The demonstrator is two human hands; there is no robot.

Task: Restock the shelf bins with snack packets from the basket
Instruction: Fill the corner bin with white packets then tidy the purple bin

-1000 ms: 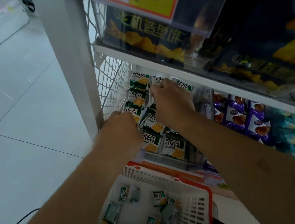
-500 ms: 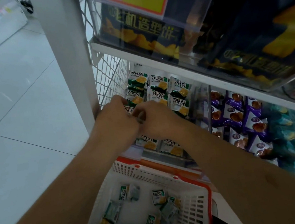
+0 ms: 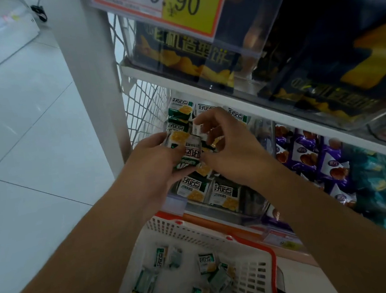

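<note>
Basket (image 3: 257, 274) nearest, below my forearms, red rim, about a dozen green-white packets (image 3: 206, 262) loose inside. Above it, my left hand (image 3: 151, 166) grips small stack of same packets (image 3: 189, 152), fingers curled round it. My right hand (image 3: 232, 152) just beside, fingertips pinching one packet off stack's top, though blur hides exact contact. Both hands over clear bin (image 3: 215, 198), already part-filled. Step, I judge: feeding packets from stack into bin. Next: set pinched packet upright in back row, label forward. Purple packs (image 3: 309, 154) in neighbouring bin; price sign (image 3: 186, 4) farthest.
</note>
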